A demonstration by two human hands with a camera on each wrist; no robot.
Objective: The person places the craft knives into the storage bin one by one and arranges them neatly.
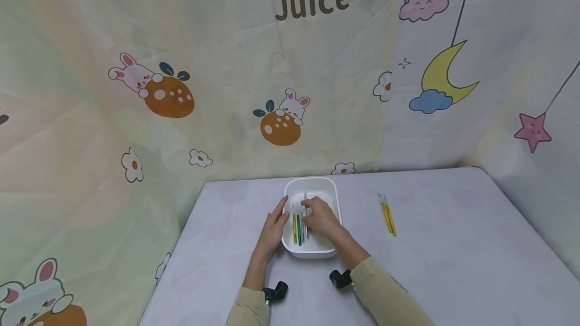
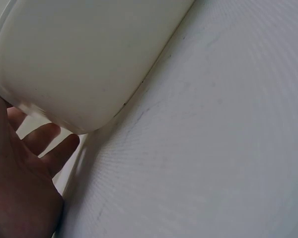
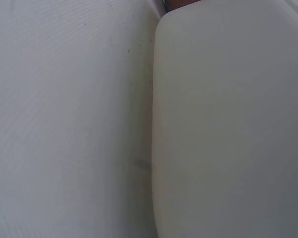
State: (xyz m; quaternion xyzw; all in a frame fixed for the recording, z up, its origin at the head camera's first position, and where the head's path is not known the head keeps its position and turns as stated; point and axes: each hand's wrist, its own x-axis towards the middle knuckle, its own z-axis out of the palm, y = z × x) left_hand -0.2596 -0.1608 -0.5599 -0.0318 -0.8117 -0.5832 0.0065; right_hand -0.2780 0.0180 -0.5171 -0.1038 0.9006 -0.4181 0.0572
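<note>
A white tray [image 1: 304, 254] stands near the table's far edge. Inside it lie a slim yellow stick [image 1: 294, 229] and a slim green stick [image 1: 299, 230], side by side, with pale upper ends; they look like pens or brushes. My right hand [image 1: 322, 218] reaches over the tray and pinches a slim silver stick [image 1: 305, 196] between thumb and fingers. At the tray's left wall, my left hand [image 1: 272, 230] rests with fingers fairly straight. In the left wrist view, that hand's fingers [image 2: 62, 151] lie beside the tray's outer wall [image 2: 84, 64]. The right wrist view shows only the tray's outer wall [image 3: 228, 119] and table.
Two slim yellow sticks [image 1: 388, 218] with pale ends lie close together on the white table [image 1: 453, 245], right of the tray. A printed cloth wall [image 1: 226, 64] rises behind the table. Black wrist cameras [image 1: 276, 292] sit on both wrists.
</note>
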